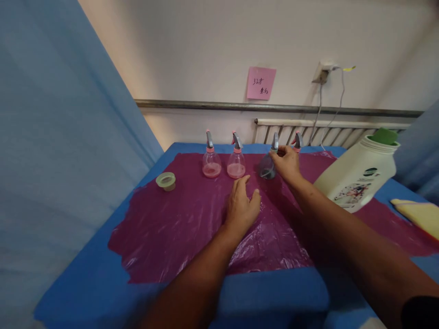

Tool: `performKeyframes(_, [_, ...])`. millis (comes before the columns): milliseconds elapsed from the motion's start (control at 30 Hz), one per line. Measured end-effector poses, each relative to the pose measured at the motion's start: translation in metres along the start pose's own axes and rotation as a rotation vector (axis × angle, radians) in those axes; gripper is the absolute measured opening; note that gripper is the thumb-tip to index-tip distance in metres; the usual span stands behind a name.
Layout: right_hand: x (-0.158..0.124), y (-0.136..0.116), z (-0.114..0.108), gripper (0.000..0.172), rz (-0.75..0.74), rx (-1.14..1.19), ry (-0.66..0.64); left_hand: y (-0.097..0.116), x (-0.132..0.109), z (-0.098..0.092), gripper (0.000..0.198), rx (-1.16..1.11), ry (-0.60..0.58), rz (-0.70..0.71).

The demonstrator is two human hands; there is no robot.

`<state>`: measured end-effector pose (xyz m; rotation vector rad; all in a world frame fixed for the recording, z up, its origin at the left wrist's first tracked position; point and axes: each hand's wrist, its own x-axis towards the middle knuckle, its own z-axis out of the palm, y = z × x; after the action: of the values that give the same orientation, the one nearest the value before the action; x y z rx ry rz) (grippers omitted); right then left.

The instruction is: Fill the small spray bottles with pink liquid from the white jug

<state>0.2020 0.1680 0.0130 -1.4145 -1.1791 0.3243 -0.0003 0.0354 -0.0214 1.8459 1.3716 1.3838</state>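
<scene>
My right hand (287,163) grips the neck of a grey-tinted spray bottle (266,168), which stands upright with a little liquid at its bottom. My left hand (243,201) holds nothing; its thumb and fingers are apart over the plastic sheet, just in front of a clear spray bottle (236,168) with pink liquid. A matching spray bottle (211,167) with pink liquid stands further left. Behind my right hand shows the pink-and-grey spray head (298,140) of another bottle, its body mostly hidden.
A purple plastic sheet (178,228) covers much of the blue table (89,274). A pale green cup (166,181) sits at left. On the right stand a large white jug (356,178) with a green top and a yellow cloth (420,214). Blue curtains (68,114) hang alongside.
</scene>
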Motion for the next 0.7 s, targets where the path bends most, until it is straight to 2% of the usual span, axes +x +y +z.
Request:
performKeyframes(133, [-0.037, -0.023, -0.023, 0.037, -0.084, 0.069, -0.062, 0.004, -0.002, -0.003, 0.057, 0.017, -0.018, 0.037])
performKeyframes(267, [-0.089, -0.041, -0.049, 0.042, -0.092, 0.119, -0.212, 0.009, -0.006, -0.003, 0.087, 0.035, -0.097, 0.069])
performKeyframes(333, [-0.109, -0.045, -0.058, 0.042, -0.071, 0.123, -0.247, 0.010, -0.008, -0.003, 0.095, 0.034, -0.157, 0.080])
performKeyframes(433, [-0.124, -0.044, -0.064, 0.040, -0.054, 0.147, -0.260, 0.011, -0.008, -0.002, 0.085, 0.028, -0.212, 0.069])
performKeyframes(533, [-0.128, -0.040, -0.066, 0.041, -0.064, 0.179, -0.278, 0.012, -0.006, -0.003, 0.071, 0.010, -0.228, 0.056])
performKeyframes(700, [-0.129, -0.037, -0.063, 0.051, -0.150, 0.240, -0.202, 0.011, -0.007, -0.004, 0.067, -0.046, -0.252, 0.077])
